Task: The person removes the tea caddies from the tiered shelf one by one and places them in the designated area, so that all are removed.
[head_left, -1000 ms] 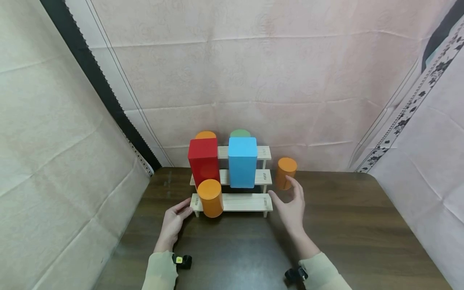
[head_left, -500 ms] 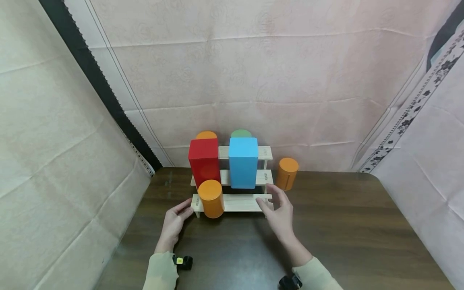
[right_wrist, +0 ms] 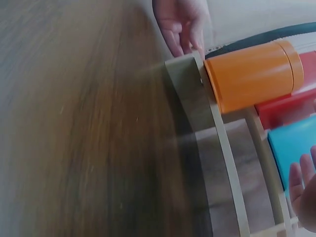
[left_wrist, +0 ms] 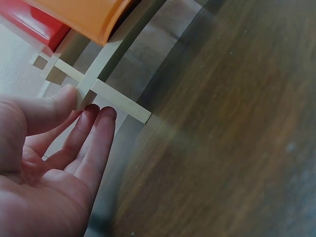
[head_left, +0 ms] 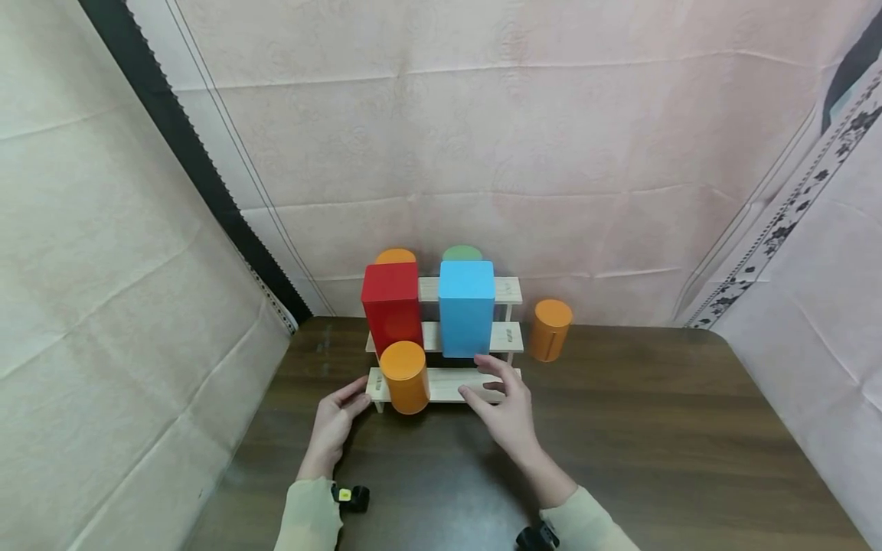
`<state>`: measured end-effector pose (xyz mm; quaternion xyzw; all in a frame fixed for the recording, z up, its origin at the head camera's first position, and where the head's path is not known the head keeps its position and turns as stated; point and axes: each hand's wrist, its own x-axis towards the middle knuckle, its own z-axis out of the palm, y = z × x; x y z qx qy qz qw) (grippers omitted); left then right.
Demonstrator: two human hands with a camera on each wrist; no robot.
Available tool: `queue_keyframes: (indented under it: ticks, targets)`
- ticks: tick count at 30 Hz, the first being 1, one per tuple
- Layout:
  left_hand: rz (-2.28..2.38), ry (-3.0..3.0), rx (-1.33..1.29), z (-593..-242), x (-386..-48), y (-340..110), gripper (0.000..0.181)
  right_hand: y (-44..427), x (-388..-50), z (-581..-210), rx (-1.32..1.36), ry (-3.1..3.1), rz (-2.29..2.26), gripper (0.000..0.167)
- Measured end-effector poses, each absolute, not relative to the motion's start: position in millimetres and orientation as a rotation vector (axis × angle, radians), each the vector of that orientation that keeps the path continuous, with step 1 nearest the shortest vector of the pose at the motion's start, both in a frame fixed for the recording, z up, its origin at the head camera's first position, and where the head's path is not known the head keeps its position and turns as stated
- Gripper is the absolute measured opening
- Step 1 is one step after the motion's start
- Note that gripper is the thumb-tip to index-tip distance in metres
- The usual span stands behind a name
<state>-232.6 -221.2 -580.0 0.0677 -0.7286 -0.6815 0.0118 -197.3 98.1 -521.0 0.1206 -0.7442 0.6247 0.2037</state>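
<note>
A pale wooden three-step rack (head_left: 507, 337) stands on the table. My left hand (head_left: 332, 425) pinches the left end of its lowest step, thumb against the end and fingers beneath, as the left wrist view shows. On that step, at the left, an orange cylinder (head_left: 405, 379) stands upright. Behind it on the middle step are a red block (head_left: 391, 302) and, to the right, a blue block (head_left: 467, 306). Over the right part of the lowest step my right hand (head_left: 508, 409) hovers with fingers spread, holding nothing, just in front of the blue block.
Another orange cylinder (head_left: 550, 333) stands on the brown table (head_left: 654, 428) to the right of the rack. At the top step, an orange round top (head_left: 396, 255) and a green one (head_left: 462, 252) show behind the blocks. Pale cloth (head_left: 517, 153) hangs behind the table.
My right hand has moved left, away from the orange cylinder beside the rack, to over the lowest step. My left hand stays at the rack's left end.
</note>
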Motion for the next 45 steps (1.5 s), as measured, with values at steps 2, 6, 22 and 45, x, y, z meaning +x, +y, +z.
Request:
queue_keyframes:
  ticks: [2, 6, 22, 45]
  targets:
    - [-2.13, -2.273, 0.207, -580, -232, -221, 0.044, 91, -194, -513, 0.342, -2.088, 1.779, 0.058]
    - [-2.144, -2.283, 0.22, -578, -233, -221, 0.045, 77, -183, -491, 0.358, -2.125, 1.81, 0.059]
    - [-2.154, -2.264, 0.203, -580, -234, -221, 0.045, 42, -198, -510, 0.417, -2.23, 1.857, 0.069]
    - [-2.118, -2.277, 0.192, -585, -235, -223, 0.043, 14, -204, -519, 0.284, -2.34, 1.802, 0.086]
